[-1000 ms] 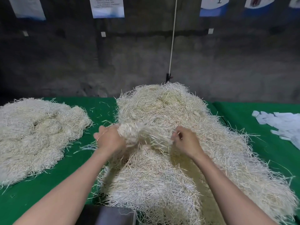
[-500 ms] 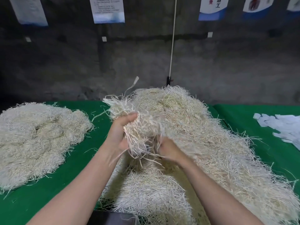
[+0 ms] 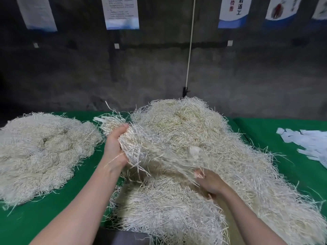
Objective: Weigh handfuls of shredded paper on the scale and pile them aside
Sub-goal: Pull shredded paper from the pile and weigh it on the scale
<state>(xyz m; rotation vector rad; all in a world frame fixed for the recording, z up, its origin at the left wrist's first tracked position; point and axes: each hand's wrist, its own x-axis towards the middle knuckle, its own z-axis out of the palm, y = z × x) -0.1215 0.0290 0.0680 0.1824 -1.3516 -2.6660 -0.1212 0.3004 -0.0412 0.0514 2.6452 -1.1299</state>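
A big heap of pale shredded paper (image 3: pixel 208 138) covers the middle and right of the green table (image 3: pixel 44 218). My left hand (image 3: pixel 115 147) grips a thick handful of shreds (image 3: pixel 141 147), lifted above the heap. Lower down, my right hand (image 3: pixel 210 183) is curled into the trailing strands of the same handful, which blur across it. A second, flatter pile of shredded paper (image 3: pixel 40 152) lies at the left. The dark corner of what may be the scale (image 3: pixel 122 238) shows at the bottom edge, mostly hidden under shreds.
White paper sheets (image 3: pixel 309 144) lie at the right edge of the table. A dark concrete wall stands close behind, with posters and a white cord (image 3: pixel 190 50) hanging down it. Bare green cloth shows between the two piles.
Both hands pulled a handful up out of the heap. My left hand has stayed high with it, while my right hand has dropped lower and to the right, stretching the strands.
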